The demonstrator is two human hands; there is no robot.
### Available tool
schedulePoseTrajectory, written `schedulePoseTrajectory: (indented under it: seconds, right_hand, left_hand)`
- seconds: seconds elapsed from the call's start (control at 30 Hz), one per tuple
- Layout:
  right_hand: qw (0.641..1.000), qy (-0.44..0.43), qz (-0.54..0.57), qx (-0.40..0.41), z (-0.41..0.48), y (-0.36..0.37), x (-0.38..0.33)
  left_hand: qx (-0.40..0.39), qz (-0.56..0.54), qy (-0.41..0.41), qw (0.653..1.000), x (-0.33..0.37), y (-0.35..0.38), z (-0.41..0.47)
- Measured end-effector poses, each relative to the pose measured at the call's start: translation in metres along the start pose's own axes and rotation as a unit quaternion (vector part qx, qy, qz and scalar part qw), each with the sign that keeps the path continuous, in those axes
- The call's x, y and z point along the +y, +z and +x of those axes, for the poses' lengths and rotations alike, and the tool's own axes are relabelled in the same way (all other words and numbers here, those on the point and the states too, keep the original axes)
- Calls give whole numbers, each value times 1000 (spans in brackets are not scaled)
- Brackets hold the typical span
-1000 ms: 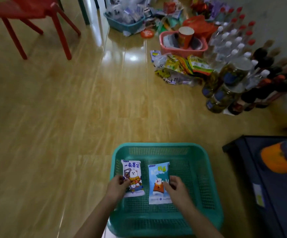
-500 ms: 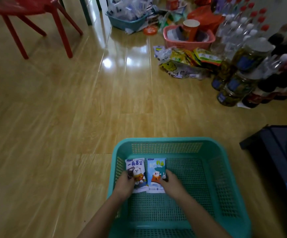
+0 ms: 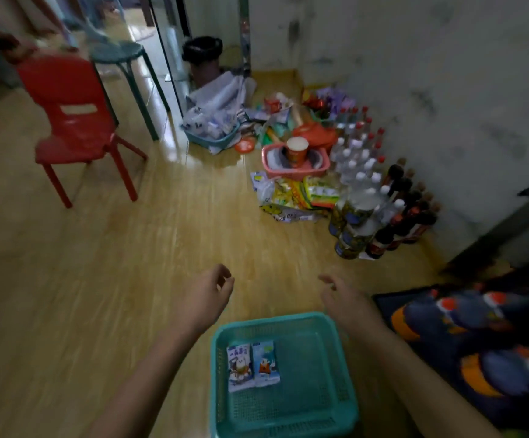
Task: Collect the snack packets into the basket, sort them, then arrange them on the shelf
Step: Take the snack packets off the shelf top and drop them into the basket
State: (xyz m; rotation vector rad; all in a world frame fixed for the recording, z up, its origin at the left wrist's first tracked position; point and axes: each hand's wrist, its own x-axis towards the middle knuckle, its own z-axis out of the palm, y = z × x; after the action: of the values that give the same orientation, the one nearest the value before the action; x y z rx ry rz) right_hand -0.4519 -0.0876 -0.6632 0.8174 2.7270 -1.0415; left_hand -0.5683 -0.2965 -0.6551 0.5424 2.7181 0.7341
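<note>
A teal mesh basket (image 3: 329, 368) sits on the wooden floor close in front of me. Two snack packets lie side by side at its left: a white one with a cartoon animal (image 3: 239, 366) and a light blue one (image 3: 265, 363). My left hand (image 3: 204, 295) hovers above the floor beyond the basket's far left corner, fingers loosely curled, holding nothing. My right hand (image 3: 342, 298) hovers past the far right corner, also empty. A pile of yellow and green snack packets (image 3: 291, 197) lies farther off on the floor.
A pink basket with a cup (image 3: 295, 158) and a blue basket of packets (image 3: 209, 131) stand behind the pile. Bottles and jars (image 3: 370, 197) line the right wall. A red chair (image 3: 73, 121) stands at left. A dark patterned mat (image 3: 478, 336) lies at right.
Both hands have let go of the two packets and lifted out of the basket, moving forward over the floor. The view has tilted up, showing more of the room.
</note>
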Motion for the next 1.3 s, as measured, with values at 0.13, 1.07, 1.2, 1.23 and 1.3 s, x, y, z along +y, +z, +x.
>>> schedulePoseTrajectory:
  seconds: [0.13,1.07,1.2,1.23,1.3]
  right_hand:
    - [993,-50,-37,105,-63,-170,-87]
    - [726,385,-108,560,-696,-443,-165]
    - [695,406,-111,583,-749,-450,-146]
    - [693,407,-112,585,-758,-454,-140]
    - [696,401,-113,585,-772,-465,-129]
  left_hand:
    - [46,32,71,996,122,-146,-25]
    - [-86,-33,632,769,527,-325,-311]
    - [-86,-74,677,727,571,-304,-372]
    - [-86,-76,680,724,581,-299,-384]
    - [-86,-82,682,722,600,-289,-405]
